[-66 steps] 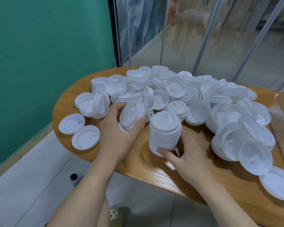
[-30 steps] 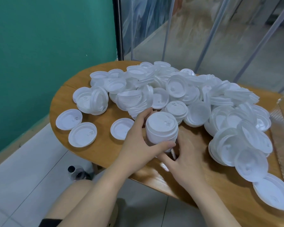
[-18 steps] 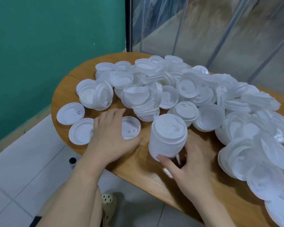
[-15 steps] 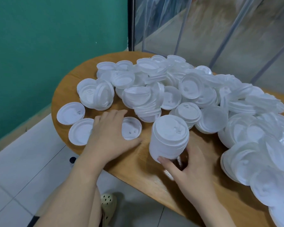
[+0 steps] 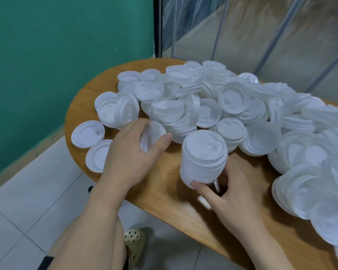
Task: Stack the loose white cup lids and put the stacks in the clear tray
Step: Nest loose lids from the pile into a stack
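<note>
Left hand (image 5: 129, 154) is pinching 1 white lid (image 5: 151, 136) on edge between thumb and curled fingers, tilted above the wooden table (image 5: 164, 191). Right hand (image 5: 236, 193) is gripping the base of a tall stack of lids (image 5: 203, 156), thumb against its lower rim; the stack is standing upright near the table's front edge. A large pile of loose lids (image 5: 232, 106) is lying behind and to the right. 2 single lids (image 5: 87, 134) are resting flat at the table's left end, beside the green wall (image 5: 57, 55).
</note>
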### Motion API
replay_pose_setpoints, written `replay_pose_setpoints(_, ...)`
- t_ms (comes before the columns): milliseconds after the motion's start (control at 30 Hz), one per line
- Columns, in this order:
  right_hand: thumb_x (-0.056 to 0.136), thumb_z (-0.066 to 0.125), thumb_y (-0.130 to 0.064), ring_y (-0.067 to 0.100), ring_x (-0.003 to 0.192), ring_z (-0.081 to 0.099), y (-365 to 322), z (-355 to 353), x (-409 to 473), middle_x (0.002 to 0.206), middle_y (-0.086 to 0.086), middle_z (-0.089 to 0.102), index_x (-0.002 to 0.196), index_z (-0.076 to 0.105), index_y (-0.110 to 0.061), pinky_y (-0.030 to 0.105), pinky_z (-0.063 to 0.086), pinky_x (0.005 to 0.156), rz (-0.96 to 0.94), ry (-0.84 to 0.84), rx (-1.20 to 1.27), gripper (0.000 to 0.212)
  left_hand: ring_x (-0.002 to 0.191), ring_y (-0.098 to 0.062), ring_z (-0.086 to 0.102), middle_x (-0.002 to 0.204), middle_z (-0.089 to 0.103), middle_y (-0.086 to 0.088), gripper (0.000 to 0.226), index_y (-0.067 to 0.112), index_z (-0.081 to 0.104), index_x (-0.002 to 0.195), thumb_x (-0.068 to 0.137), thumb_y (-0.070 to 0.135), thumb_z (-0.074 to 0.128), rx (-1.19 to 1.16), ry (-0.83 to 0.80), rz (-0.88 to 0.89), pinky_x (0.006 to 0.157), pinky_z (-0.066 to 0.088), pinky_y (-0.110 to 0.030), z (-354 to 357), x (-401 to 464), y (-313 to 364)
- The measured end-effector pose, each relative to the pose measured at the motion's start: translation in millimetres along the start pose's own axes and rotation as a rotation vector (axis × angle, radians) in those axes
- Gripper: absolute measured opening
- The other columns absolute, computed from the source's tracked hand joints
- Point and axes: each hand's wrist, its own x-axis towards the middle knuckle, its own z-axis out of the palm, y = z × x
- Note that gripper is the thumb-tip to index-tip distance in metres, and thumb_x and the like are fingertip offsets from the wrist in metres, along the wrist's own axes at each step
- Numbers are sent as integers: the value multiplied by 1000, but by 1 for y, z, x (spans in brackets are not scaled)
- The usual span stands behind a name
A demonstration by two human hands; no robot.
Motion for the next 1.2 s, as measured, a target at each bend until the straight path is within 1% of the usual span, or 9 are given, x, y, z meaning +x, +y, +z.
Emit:
replay_pose_setpoints(100, 75, 80, -55, -16, 117, 51, -2, 1, -1, 122, -47, 55, 128, 54, -51, 5, 38, 88, 12, 8, -21, 60, 74, 1, 53, 77, 54, 18, 57, 41, 49, 91, 83, 93, 27, -178, 83, -7, 61, 34, -19, 3, -6, 2)
replay_pose_setpoints(200, 77, 85, -44, -18, 117, 51, 3, 2, -4, 121, -48, 55, 126, 54, -52, 1, 36, 88, 21, 13, -5, 58, 69, 0, 51, 76, 54, 25, 53, 38, 44, 90, 88, 89, 29, -425, 174, 32, 64, 37, -13, 11, -9, 14)
replay_pose_setpoints(400, 77, 86, -47, -9, 122, 53, 8, 7, -4, 126, -40, 59, 136, 56, -46, 15, 41, 93, 26, 39, -42, 67, 107, 1, 62, 115, 60, 19, 61, 21, 46, 124, 79, 47, 79, -713, 215, 168, 90, 47, -14, 11, -19, 36)
replay_pose_setpoints(567, 79, 86, -46, 0, 121, 58, 5, 8, -2, 126, -31, 63, 137, 56, -44, 31, 49, 97, 15, 38, -34, 65, 114, 5, 62, 115, 62, 34, 73, 13, 43, 125, 69, 37, 84, -779, 239, 196, 95, 47, -13, 12, -21, 51)
replay_pose_setpoints(700, 79, 86, -43, 2, 120, 60, 5, 7, -2, 124, -29, 65, 135, 58, -42, 37, 51, 97, 7, 48, -38, 63, 116, -7, 66, 117, 68, 22, 72, 23, 47, 121, 64, 41, 87, -859, 63, 137, 93, 52, -20, 21, -20, 58)
replay_pose_setpoints(833, 78, 86, -46, 2, 118, 61, 7, 7, -2, 122, -28, 66, 133, 60, -41, 34, 51, 97, 5, 56, -48, 61, 118, -7, 65, 118, 69, 20, 75, 27, 48, 122, 60, 42, 89, -846, -100, 65, 90, 53, -17, 28, -24, 57)
replay_pose_setpoints(933, 79, 86, -45, -2, 118, 60, 5, 7, -1, 122, -31, 65, 132, 60, -42, 21, 47, 94, -7, 49, -45, 59, 122, -5, 64, 125, 68, 19, 78, 32, 48, 123, 59, 46, 90, -800, -164, 29, 96, 52, -20, 32, -26, 56)
replay_pose_setpoints(1033, 78, 86, -45, -6, 116, 58, 4, 6, -1, 120, -35, 64, 128, 61, -44, 10, 42, 90, -11, 57, -48, 57, 122, -2, 63, 127, 67, 17, 79, 36, 48, 124, 59, 45, 92, -760, -192, 3, 97, 51, -18, 35, -26, 55)
replay_pose_setpoints(1200, 77, 86, -44, -7, 119, 56, 4, 7, -1, 123, -37, 62, 131, 58, -47, 9, 41, 92, -10, 59, -31, 61, 123, -1, 62, 129, 67, 14, 79, 35, 47, 124, 61, 31, 95, -711, -197, -12, 96, 51, -17, 41, -26, 50)
